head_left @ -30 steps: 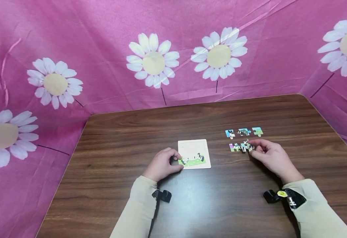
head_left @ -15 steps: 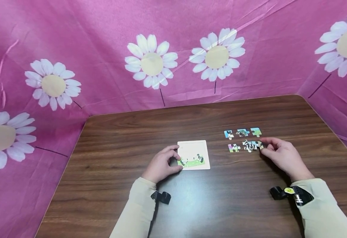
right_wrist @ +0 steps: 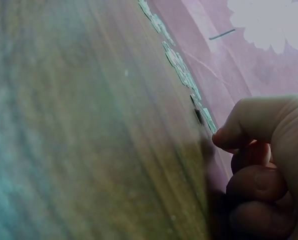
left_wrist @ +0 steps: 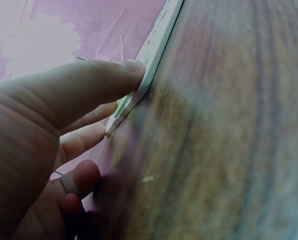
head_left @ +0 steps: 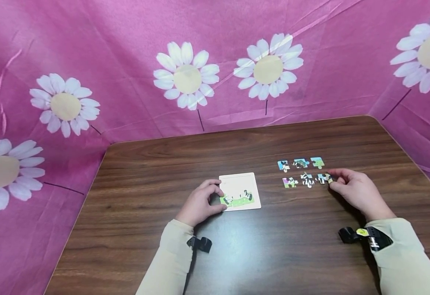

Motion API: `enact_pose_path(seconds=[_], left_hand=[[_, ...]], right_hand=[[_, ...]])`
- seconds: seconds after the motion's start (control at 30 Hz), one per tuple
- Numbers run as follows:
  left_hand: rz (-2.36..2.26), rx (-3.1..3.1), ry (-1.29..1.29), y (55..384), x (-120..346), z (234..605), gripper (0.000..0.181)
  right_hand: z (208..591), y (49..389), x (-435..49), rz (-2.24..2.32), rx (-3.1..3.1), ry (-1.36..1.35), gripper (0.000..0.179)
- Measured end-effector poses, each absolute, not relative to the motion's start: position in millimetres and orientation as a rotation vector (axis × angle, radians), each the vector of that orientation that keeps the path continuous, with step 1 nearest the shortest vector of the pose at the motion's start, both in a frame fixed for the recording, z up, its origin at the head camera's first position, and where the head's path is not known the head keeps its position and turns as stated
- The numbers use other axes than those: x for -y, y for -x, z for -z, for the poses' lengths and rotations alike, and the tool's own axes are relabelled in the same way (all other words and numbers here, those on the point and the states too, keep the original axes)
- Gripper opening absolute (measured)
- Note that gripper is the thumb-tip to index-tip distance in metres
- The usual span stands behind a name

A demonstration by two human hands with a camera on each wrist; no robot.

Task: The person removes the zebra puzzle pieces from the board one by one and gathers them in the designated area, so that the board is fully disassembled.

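From my head feed, I have the light square board [head_left: 237,184] flat on the brown wood-grain worktop [head_left: 145,176], just right of and below the middle of the frame, with a green strip and black-and-white figures along its lower part. My left grip [head_left: 201,204], a bare hand, pinches the board at its left side between thumb and fingers; on the left wrist feed I see the thumb against the board's edge in the upper middle, with fingertips near its corner. My right grip [head_left: 360,196], right of centre, has thumb and forefinger pinching the right end of a puzzle piece [head_left: 323,178], the last in the lower row of three. Left of it in that row I see a zebra-striped piece [head_left: 307,180], then a purple-and-green piece [head_left: 290,182]. Just above run a blue piece [head_left: 283,165], a blue-and-brown piece [head_left: 301,163] and a green piece [head_left: 317,162], all apart from one another. On the right wrist feed, the pieces show nearly edge-on, slanting from upper centre down to my fingertip. Pink cloth [head_left: 130,49] with white daisies fills my upper frame.
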State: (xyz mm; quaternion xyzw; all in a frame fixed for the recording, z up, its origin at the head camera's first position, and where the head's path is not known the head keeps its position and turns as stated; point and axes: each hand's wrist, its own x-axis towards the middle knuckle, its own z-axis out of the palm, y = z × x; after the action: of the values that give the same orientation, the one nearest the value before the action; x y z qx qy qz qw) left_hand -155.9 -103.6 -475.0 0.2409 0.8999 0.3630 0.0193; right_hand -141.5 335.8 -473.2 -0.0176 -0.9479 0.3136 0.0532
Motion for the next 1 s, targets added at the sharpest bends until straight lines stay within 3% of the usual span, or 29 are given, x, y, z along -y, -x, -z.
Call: enact_pose_path(seconds=[0.2, 1.0], left_hand=[[-1.124, -2.793, -0.74, 156, 104, 474, 0.027], [-1.128, -2.787, -0.739, 155, 102, 473, 0.027]], right_hand=[[471, 143, -336, -0.955, 2.883, 0.033, 0.04], [471, 137, -324, -1.024, 2.72, 0.123, 0.025]])
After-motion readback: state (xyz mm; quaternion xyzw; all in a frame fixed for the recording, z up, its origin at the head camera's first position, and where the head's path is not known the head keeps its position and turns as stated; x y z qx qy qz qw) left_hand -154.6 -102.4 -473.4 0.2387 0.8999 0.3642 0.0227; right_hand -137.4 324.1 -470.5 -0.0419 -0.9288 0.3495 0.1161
